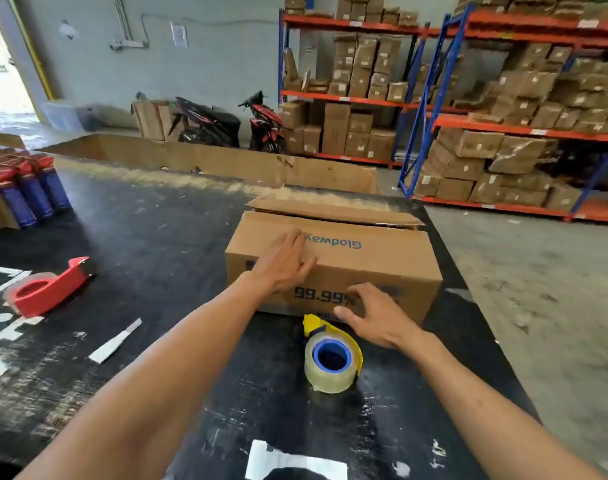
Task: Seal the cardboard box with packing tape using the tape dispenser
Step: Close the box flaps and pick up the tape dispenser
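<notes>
1. I take the cardboard box (333, 268) as my landmark; it sits on the black bench (157, 237) with its near flap folded down and its far flap (333, 211) only partly lowered, a dark gap showing between the two.
2. My left hand (285, 263) lies flat on the box's top near edge, fingers spread and closed on nothing. I judge it is there to press the flap down and steady the box.
3. My right hand (371, 317) hovers against the box's near face, its grip loosely open and empty, thumb close to the tape dispenser (332, 353). I read this as a reach for it.
4. The yellow dispenser with its clear roll stands on the bench just in front of the box, handy for the right hand.
5. A red dispenser (46, 291) lies well to the box's left, out of easy reach.
6. No tape on the seam that I can see, so sealing looks not yet begun.
7. Hard to tell: whether the thumb touches the yellow dispenser; what is inside the box; the print under my right hand is partly covered.
</notes>
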A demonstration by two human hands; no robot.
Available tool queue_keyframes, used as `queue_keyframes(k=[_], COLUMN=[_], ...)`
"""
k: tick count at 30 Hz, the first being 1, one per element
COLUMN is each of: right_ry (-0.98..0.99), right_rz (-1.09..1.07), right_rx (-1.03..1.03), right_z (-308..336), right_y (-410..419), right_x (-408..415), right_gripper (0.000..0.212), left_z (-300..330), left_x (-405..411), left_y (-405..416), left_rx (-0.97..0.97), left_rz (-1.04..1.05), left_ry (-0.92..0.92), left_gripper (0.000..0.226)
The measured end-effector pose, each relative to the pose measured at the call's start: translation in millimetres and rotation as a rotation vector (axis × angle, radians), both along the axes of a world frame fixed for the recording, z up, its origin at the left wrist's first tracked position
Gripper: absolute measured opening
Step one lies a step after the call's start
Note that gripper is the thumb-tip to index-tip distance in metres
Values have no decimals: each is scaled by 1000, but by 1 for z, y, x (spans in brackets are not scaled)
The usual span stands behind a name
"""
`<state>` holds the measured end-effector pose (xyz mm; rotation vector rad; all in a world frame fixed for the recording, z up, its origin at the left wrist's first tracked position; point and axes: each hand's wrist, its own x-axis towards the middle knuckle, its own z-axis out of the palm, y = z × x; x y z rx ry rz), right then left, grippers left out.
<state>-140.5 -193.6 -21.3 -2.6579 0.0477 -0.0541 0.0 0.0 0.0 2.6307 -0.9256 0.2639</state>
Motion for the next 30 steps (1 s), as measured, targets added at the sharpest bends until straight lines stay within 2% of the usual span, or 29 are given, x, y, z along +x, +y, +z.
queue_keyframes(k=[3,7,11,13,16,19,22,24,27,30], right_ry=[137,314,362,387,445,481,497,465,374,312], right_rz=[2,-62,-184,-250,-260,-297,-303,-270,-211,-171], right_rx=[-36,-37,-32,44,222,396,548,585,588,526], right_z=[-30,-63,-76,-76,-71,-54,-30,-10,23,52], right_y=[5,14,20,20,18,15,5,-4,-16,-26], right_x=[-3,2,11,14,17,14,9,8,6,5], right_gripper=[71,71,50,43,21,24,41,37,19,25], left_z=[-16,-39,-40,-38,-36,-34,-32,-30,-27,-28], left_x=[2,5,11,12,11,8,7,5,3,-3], left_y=[-5,-9,-9,-9,-8,-5,-3,-2,2,9], left_rx=[34,139,159,153,106,88,77,72,53,37], left_rz=[11,32,38,29,9,0,-28,-37,-52,-59], left_ry=[-15,-130,-171,-176,-169,-176,-166,-142,-105,-98], left_gripper=[70,67,67,67,67,65,62,61,59,58])
